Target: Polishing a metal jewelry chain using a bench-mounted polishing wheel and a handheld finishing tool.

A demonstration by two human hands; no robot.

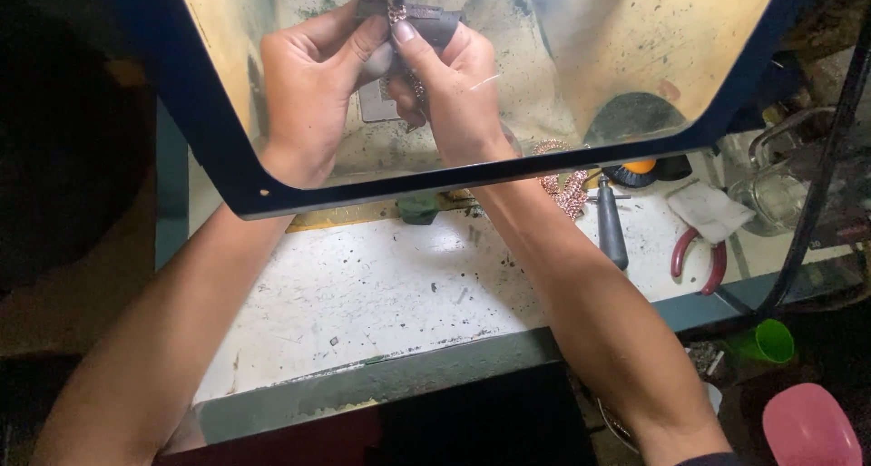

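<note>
A small coppery chain piece (397, 14) is pinched between the fingertips of the left hand (308, 85) and right hand (454, 85) behind a dark-framed transparent shield (472, 171), above a white workbench (381, 284) where red-handled pliers (699, 257) are laid.

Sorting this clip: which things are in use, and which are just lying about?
In use: left hand and right hand pinching a copper chain behind the clear shield.
Lying about: red pliers, dark-handled tool, white cloth, green cup.
</note>
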